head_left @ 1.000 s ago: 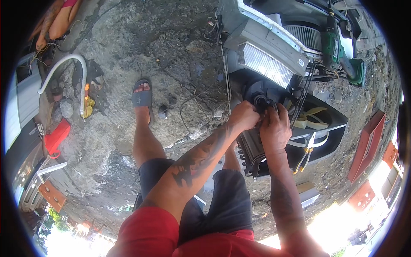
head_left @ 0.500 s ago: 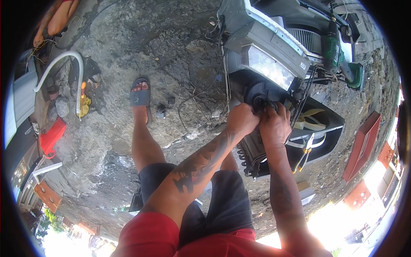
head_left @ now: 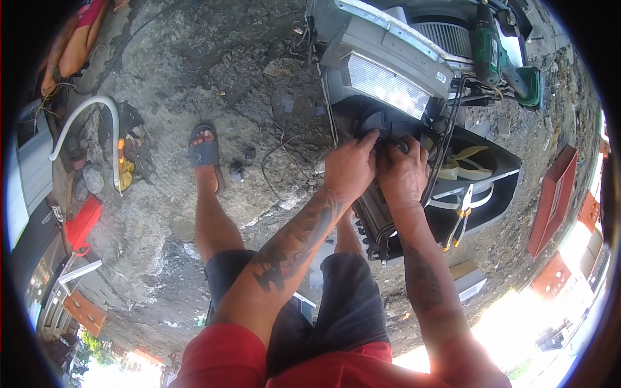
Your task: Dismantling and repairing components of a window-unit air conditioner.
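An opened window air conditioner (head_left: 388,71) lies on the ground in front of me, with its finned silver coil (head_left: 386,87) facing up. Both my hands work close together at a black round motor-like part (head_left: 372,121) just below the coil. My left hand (head_left: 349,169) is closed at its left side, the index finger or thumb lying along it. My right hand (head_left: 402,178) has its fingers curled over the dark piece beside it. What the fingertips grip is mostly hidden. A cream fan blade (head_left: 467,169) sits in the black housing to the right.
Yellow-handled pliers (head_left: 460,223) hang over the housing's near edge. A green cordless drill (head_left: 486,52) rests on the unit at the upper right. Loose cables run beside the unit. A reddish frame (head_left: 553,200), a grey hose (head_left: 107,103) and a red object (head_left: 83,223) lie around. Another person's limbs (head_left: 74,55) show at far left.
Both hands stay at the black part, and the right fingers have shifted around it. The left hand's finger now stretches upward along it. The whole view has shifted slightly.
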{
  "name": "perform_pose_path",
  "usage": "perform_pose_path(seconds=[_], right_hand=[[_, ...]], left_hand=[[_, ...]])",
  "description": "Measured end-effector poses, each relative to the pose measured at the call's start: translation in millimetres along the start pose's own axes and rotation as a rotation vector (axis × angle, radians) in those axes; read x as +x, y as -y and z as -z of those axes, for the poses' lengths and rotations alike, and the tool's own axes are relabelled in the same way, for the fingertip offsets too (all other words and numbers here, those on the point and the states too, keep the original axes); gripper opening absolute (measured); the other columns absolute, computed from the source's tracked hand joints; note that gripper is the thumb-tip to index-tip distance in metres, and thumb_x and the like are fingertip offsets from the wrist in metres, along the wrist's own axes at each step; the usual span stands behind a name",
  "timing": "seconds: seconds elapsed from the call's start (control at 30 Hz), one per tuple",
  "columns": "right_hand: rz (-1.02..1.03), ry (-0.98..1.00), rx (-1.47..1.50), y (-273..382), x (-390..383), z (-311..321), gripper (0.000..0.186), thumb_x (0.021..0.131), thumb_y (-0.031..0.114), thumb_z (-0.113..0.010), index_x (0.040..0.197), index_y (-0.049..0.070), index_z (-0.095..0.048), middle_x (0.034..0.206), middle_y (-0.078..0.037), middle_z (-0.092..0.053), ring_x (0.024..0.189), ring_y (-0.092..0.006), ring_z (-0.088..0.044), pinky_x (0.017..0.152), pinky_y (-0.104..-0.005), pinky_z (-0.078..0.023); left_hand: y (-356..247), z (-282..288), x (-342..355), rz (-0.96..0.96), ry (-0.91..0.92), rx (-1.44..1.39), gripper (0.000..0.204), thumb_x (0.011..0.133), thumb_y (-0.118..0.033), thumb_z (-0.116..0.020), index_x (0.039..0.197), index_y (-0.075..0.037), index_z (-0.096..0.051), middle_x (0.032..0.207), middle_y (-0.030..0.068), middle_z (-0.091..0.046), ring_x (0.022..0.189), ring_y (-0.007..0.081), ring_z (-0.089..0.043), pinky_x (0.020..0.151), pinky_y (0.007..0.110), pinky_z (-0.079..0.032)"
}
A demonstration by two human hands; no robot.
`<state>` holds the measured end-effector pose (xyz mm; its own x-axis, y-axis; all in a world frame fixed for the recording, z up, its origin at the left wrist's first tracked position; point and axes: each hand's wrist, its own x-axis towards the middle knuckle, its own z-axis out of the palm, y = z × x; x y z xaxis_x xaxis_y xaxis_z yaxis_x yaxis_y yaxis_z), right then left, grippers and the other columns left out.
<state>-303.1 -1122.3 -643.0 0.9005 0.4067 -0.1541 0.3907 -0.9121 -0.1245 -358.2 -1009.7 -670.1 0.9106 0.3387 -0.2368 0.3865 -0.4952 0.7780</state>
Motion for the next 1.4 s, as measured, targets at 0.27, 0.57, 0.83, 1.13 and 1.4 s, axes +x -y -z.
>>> perform_pose_path(seconds=[0.27, 0.57, 0.83, 1.13, 1.4], right_hand=[[-0.028, 0.077, -0.017, 5.6, -0.1, 7.6, 0.028, 0.085, 0.028, -0.066, 0.111, 0.022, -0.073, 0.133, -0.01, -0.053, 0.124, -0.0361, -0.047, 0.098, -0.0498, -0.043], [0.182, -0.101, 0.311, 2.5, -28.5, 75.7, 0.027, 0.085, 0.012, -0.068, 0.111, 0.009, -0.072, 0.123, -0.022, -0.059, 0.111, -0.0395, -0.057, 0.093, -0.0453, -0.05], [0.024, -0.091, 0.409, -96.3, -142.8, 126.2, 0.023, 0.084, 0.005, -0.07, 0.107, 0.005, -0.072, 0.12, -0.017, -0.061, 0.098, -0.0301, -0.061, 0.079, -0.0369, -0.051], [-0.102, 0.065, 0.392, -190.1, -193.0, 119.7, 0.021, 0.086, 0.008, -0.069, 0.106, 0.002, -0.071, 0.116, -0.018, -0.063, 0.103, -0.034, -0.063, 0.086, -0.0431, -0.051], [0.061, -0.422, 0.292, -239.5, -42.2, 112.8, 0.018, 0.088, 0.01, -0.069, 0.104, 0.004, -0.07, 0.11, -0.013, -0.067, 0.101, -0.0319, -0.063, 0.089, -0.0426, -0.048]], left_hand=[[1.4, -4.1, -1.3, -0.073, 0.034, 0.291, 0.043, 0.087, -0.023, -0.063, 0.129, -0.014, -0.061, 0.082, 0.01, -0.063, 0.069, 0.0323, -0.067, 0.061, 0.044, -0.054], [-3.2, -1.6, 5.6, -0.065, 0.062, 0.288, 0.039, 0.087, -0.021, -0.063, 0.124, -0.016, -0.054, 0.088, 0.012, -0.063, 0.068, 0.0357, -0.067, 0.057, 0.046, -0.054], [-19.2, -8.0, 8.4, -0.103, 0.099, 0.397, 0.042, 0.089, -0.023, -0.061, 0.129, -0.016, -0.051, 0.084, 0.013, -0.065, 0.068, 0.0364, -0.067, 0.06, 0.05, -0.054], [-39.7, 2.5, 4.4, 0.051, 0.219, 0.584, 0.053, 0.09, -0.03, -0.063, 0.139, -0.019, -0.047, 0.077, 0.0167, -0.07, 0.076, 0.0378, -0.069, 0.069, 0.049, -0.054], [-25.5, -5.1, -21.9, 0.103, 0.015, 0.338, 0.073, 0.082, -0.027, -0.075, 0.147, -0.024, -0.043, 0.08, 0.0151, -0.068, 0.074, 0.0359, -0.068, 0.066, 0.047, -0.05]])
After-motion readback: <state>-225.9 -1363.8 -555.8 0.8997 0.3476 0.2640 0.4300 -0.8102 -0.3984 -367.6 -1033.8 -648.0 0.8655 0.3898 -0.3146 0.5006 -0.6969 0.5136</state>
